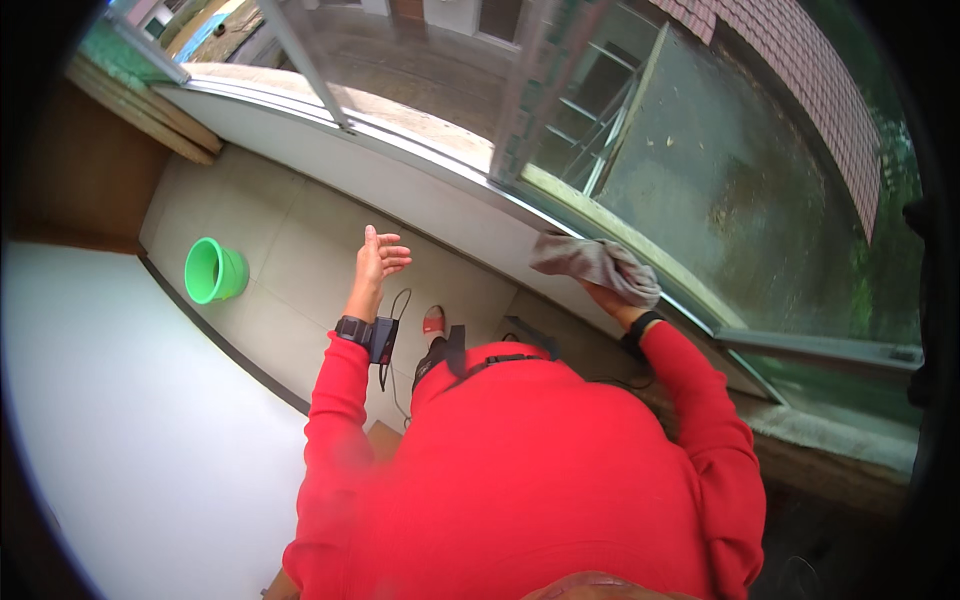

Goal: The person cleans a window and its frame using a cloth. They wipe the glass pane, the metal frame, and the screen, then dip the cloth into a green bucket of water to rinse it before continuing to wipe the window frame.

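Observation:
A bunched grey-brown cloth [592,264] is in the grip of my right hand [609,300], whose fingers are mostly covered by it. The cloth lies at the metal sill track [686,311] of the sliding window, beside the glass pane [712,172]; whether it presses on the track I cannot tell. My left hand [379,259] is held out over the tiled floor with its fingers apart, holding nothing. A dark strapped device [367,335] with a cable sits on my left wrist.
A green bucket [215,271] stands on the floor tiles [262,202] to the left. Beyond it is a brown wooden panel [82,165]. A white wall [150,420] runs along the left side. The window frame's upright [536,97] rises ahead. A loose cable [401,300] hangs by my foot.

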`<state>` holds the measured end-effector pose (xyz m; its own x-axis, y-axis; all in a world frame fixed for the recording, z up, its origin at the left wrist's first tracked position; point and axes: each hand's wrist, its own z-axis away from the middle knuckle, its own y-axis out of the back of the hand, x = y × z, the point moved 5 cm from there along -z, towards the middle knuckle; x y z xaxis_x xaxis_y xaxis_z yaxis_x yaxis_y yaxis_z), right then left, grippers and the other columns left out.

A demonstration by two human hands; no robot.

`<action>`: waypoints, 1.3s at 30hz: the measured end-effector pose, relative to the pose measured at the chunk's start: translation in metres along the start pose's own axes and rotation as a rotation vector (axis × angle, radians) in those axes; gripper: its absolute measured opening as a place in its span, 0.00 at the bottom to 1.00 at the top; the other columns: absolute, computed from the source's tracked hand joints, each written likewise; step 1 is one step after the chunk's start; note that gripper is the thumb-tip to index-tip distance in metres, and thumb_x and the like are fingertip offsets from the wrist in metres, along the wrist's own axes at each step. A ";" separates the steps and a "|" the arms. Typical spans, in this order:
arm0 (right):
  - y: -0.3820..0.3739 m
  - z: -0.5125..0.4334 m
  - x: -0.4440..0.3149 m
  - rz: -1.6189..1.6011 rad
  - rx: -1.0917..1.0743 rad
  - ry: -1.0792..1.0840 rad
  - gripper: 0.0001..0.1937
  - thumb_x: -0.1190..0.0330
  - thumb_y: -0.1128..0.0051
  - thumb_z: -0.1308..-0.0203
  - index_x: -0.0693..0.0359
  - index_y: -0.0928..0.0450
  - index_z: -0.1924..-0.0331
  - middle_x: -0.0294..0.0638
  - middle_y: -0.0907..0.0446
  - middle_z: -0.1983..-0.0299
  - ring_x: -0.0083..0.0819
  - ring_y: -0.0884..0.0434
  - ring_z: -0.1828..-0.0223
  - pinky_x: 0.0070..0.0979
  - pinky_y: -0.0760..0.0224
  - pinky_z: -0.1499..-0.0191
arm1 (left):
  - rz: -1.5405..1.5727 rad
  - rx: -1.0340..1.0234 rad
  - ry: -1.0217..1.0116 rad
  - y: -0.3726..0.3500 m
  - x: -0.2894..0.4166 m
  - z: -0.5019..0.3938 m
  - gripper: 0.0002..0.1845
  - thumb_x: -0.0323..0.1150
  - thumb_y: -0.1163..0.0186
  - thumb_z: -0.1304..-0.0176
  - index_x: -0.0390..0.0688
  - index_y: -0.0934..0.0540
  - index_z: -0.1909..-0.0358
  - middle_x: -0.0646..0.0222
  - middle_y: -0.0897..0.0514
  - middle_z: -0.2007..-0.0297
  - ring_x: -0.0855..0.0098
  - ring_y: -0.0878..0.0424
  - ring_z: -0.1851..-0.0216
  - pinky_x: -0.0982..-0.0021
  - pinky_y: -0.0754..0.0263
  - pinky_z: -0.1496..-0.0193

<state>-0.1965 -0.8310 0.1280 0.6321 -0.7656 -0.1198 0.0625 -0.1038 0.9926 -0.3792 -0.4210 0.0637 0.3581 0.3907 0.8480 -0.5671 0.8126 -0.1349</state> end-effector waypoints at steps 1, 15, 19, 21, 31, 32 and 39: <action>0.009 0.019 0.019 -0.064 0.036 0.028 0.26 0.43 0.43 0.49 0.52 0.22 0.51 0.38 0.18 0.53 0.36 0.19 0.52 0.34 0.25 0.57 | -0.014 -0.018 0.013 -0.011 -0.004 0.001 0.38 0.65 0.67 0.30 0.39 0.26 0.50 0.57 0.16 0.63 0.64 0.16 0.62 0.65 0.22 0.56; 0.022 0.279 0.201 -0.516 0.378 -0.743 0.19 0.74 0.57 0.45 0.66 0.21 0.51 0.50 0.18 0.55 0.43 0.19 0.55 0.33 0.27 0.50 | -0.187 0.334 -0.444 0.023 0.135 -0.056 0.29 0.50 0.48 0.30 0.38 0.35 0.38 0.54 0.19 0.55 0.66 0.18 0.62 0.67 0.23 0.61; 0.009 0.313 0.186 -1.103 0.681 -1.036 0.21 0.77 0.60 0.43 0.66 0.26 0.45 0.48 0.18 0.58 0.45 0.16 0.74 0.38 0.17 0.75 | -0.320 0.529 -0.930 0.032 0.243 -0.091 0.46 0.58 0.46 0.34 0.35 0.49 0.28 0.47 0.39 0.33 0.54 0.35 0.35 0.60 0.41 0.33; 0.001 0.319 0.176 -0.856 0.719 -1.106 0.25 0.78 0.61 0.50 0.68 0.27 0.44 0.48 0.21 0.53 0.40 0.18 0.58 0.30 0.24 0.54 | -0.471 0.698 -1.112 0.025 0.281 -0.098 0.46 0.58 0.47 0.33 0.35 0.51 0.28 0.47 0.42 0.31 0.49 0.37 0.34 0.59 0.42 0.32; 0.006 0.208 0.052 -1.095 0.602 -0.669 0.14 0.73 0.55 0.43 0.72 0.18 0.61 0.45 0.16 0.58 0.33 0.19 0.56 0.30 0.28 0.50 | -0.631 0.756 -1.410 0.032 0.325 -0.125 0.18 0.47 0.43 0.33 0.43 0.31 0.55 0.57 0.24 0.69 0.49 0.28 0.67 0.51 0.35 0.60; 0.017 0.204 0.035 -0.932 0.617 -0.660 0.14 0.73 0.55 0.42 0.71 0.16 0.65 0.43 0.14 0.62 0.30 0.17 0.58 0.29 0.27 0.51 | -0.566 0.682 -1.424 0.045 0.321 -0.142 0.14 0.43 0.40 0.34 0.42 0.28 0.62 0.60 0.26 0.71 0.53 0.29 0.68 0.54 0.35 0.61; -0.005 0.219 0.029 -0.528 0.714 -1.301 0.26 0.60 0.43 0.49 0.70 0.29 0.49 0.56 0.22 0.52 0.46 0.22 0.49 0.34 0.31 0.45 | -0.906 0.526 -1.319 0.201 0.353 -0.327 0.16 0.31 0.51 0.32 0.37 0.29 0.45 0.60 0.27 0.44 0.64 0.30 0.43 0.65 0.35 0.39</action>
<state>-0.3474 -0.9918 0.1153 -0.4368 -0.5083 -0.7422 -0.5486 -0.5033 0.6676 -0.1245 0.0218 0.1684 0.0175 -0.9128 0.4080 -0.8070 0.2280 0.5447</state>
